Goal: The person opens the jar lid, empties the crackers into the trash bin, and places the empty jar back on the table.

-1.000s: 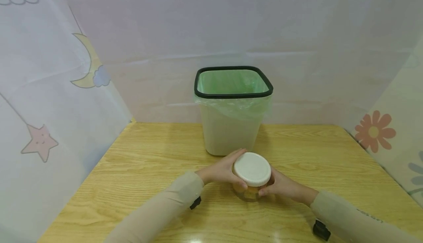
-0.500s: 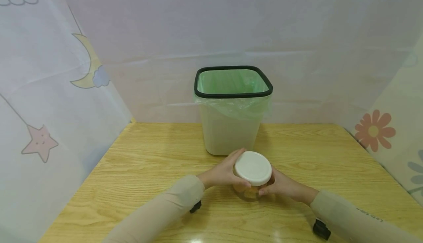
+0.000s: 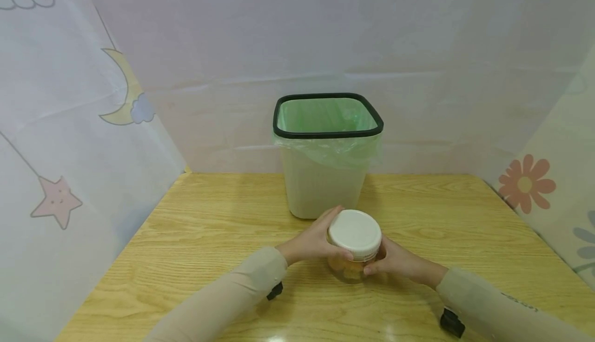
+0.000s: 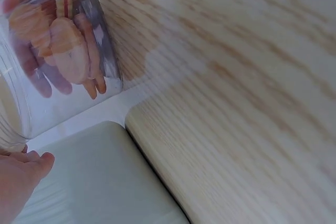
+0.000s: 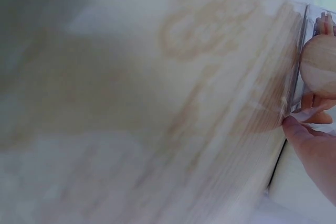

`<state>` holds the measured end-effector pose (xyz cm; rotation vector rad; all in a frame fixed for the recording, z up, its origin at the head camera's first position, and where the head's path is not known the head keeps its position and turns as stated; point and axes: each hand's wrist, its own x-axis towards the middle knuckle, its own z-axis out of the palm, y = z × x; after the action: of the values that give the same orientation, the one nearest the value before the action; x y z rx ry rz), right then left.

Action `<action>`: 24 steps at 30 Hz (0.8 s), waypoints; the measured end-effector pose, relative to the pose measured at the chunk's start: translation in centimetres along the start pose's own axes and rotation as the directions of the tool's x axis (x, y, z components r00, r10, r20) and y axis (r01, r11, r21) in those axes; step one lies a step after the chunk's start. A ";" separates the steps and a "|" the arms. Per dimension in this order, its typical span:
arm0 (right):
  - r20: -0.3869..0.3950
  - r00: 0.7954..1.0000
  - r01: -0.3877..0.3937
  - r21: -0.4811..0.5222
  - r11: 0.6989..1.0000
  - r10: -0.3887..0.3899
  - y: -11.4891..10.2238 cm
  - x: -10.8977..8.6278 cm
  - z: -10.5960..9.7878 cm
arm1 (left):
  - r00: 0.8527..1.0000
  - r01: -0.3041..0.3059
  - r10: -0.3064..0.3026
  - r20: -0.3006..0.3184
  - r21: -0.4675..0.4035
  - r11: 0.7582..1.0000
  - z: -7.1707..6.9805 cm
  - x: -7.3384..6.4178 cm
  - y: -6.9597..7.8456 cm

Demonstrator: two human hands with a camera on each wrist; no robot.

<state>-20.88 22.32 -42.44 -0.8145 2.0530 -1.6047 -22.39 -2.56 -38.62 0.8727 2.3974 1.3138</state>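
A clear jar [image 3: 351, 270] with a round white lid [image 3: 355, 232] stands on the table in front of a bin. My left hand [image 3: 312, 242] grips the lid from the left, thumb at its near edge. From the right, my right hand [image 3: 401, 260] holds the jar's body. A strip of clear neck shows just under the lid's near edge. Through the wall, the left wrist view shows several flat, round, tan biscuits [image 4: 69, 51], some seen edge-on, inside the jar. The right wrist view catches my right thumb at the jar's base; the far fingers are mostly hidden there.
Behind the jar rises a pale bin [image 3: 323, 187] with a black rim and a greenish liner bag. The wooden table [image 3: 223, 202] is bounded by printed cloth walls at the back and sides. Dark wrist straps [image 3: 452, 323] show under both sleeves.
The lid has risen slightly, and a strip of the jar's neck now shows beneath it. My left hand has shifted a little with it; my right hand has stayed in place.
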 end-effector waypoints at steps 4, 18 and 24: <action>-0.002 1.000 -0.006 -0.019 1.000 0.006 0.0 0.0 -0.1 | 1.000 -0.009 0.009 -0.007 0.008 1.000 -0.2 -0.1 0.0; -0.011 1.000 -0.013 -0.038 0.999 0.013 0.1 0.2 0.0 | 0.997 -0.038 0.040 -0.069 0.030 0.999 -0.9 -0.7 -0.1; 0.009 1.000 0.006 -0.034 0.999 -0.006 0.0 0.3 0.0 | 0.995 -0.035 0.037 -0.090 0.025 0.999 -1.3 -1.1 -0.4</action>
<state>-21.11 22.11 -42.47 -0.8393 2.0794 -1.5703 -22.35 -4.29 -38.24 0.8851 2.4815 1.3687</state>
